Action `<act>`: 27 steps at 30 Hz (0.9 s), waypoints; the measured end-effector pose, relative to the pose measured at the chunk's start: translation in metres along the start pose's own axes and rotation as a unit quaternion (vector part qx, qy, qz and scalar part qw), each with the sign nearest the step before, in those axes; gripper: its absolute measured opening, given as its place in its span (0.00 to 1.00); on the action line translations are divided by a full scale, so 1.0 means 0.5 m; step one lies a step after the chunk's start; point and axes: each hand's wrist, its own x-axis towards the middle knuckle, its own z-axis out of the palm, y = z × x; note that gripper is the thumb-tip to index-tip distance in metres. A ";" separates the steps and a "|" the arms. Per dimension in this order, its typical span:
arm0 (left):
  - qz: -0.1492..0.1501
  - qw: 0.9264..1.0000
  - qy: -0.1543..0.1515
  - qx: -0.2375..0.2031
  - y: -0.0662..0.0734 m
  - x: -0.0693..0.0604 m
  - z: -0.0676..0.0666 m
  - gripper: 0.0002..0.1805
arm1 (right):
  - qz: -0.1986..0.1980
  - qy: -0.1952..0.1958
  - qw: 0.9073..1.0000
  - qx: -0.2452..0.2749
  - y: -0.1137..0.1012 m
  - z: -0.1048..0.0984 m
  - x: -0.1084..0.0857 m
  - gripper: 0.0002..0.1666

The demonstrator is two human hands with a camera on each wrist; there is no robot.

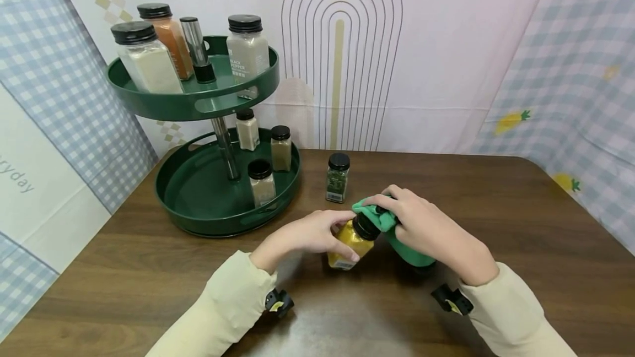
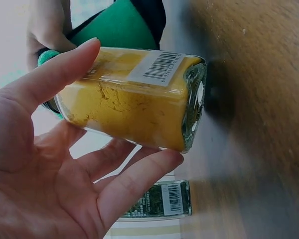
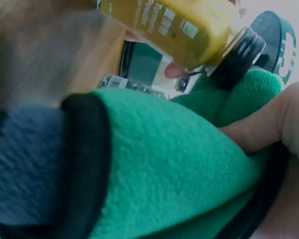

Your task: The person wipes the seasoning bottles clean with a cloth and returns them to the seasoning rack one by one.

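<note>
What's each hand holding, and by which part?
Left hand: yellow jar, by its sides. Right hand: green cloth, by the bunched part at the jar's black lid.

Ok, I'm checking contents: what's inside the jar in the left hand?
Yellow powder shows through the clear jar. The black lid covers the top, hiding whatever lies directly beneath it.

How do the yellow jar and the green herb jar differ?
The yellow jar is tilted, held in the left hand; the green herb jar stands upright on the table. The yellow jar contains yellow powder, the green herb jar dark green bits. Both are see-through with black lids.
</note>
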 end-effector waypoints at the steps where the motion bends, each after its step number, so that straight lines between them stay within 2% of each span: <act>1: 0.000 1.000 -0.001 0.001 0.001 0.000 0.000 0.31 | 0.003 -0.010 1.000 0.004 0.003 -0.002 -0.001 0.32; 8: -0.001 1.000 0.003 0.004 0.003 0.001 -0.001 0.31 | 0.033 -0.088 0.996 -0.014 -0.006 -0.033 -0.015 0.27; 17: -0.001 1.000 -0.008 -0.007 0.000 -0.002 -0.003 0.32 | 0.028 -0.120 0.990 -0.073 -0.034 -0.046 -0.033 0.28; 20: 0.006 1.000 -0.011 -0.010 -0.002 -0.002 -0.004 0.31 | 0.011 -0.114 0.990 -0.081 -0.041 -0.049 -0.042 0.24; 23: 0.013 1.000 -0.014 -0.018 -0.006 -0.002 -0.005 0.29 | -0.019 -0.109 0.992 -0.065 -0.046 -0.055 -0.050 0.22; 25: 0.015 1.000 -0.014 -0.023 -0.009 -0.002 -0.007 0.28 | -0.045 -0.106 0.993 -0.034 -0.049 -0.063 -0.055 0.24; 27: 0.018 1.000 -0.012 -0.023 -0.011 -0.002 -0.008 0.27 | -0.089 -0.096 0.991 0.023 -0.051 -0.074 -0.059 0.29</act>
